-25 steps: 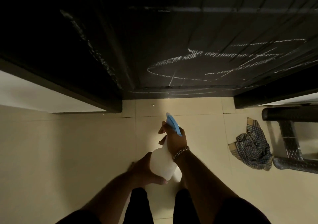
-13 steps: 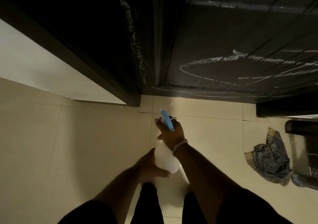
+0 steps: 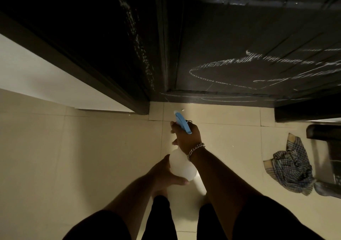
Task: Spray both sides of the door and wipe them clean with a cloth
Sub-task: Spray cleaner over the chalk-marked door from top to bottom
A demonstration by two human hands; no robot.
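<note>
Both hands grip white spray bottle (image 3: 181,164), blue nozzle facing chalk-marked door (image 3: 249,42).

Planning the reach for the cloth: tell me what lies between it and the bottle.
Head view: only bare floor tile lies between the bottle and the cloth.

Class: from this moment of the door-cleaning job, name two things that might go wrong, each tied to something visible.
1. The bottle, held by the right hand and left hand, has its nozzle over the floor; spray could wet the tiles and make them slippery.
2. The cloth lies on the floor beside the person, where it may pick up grit or be stepped on.
</note>
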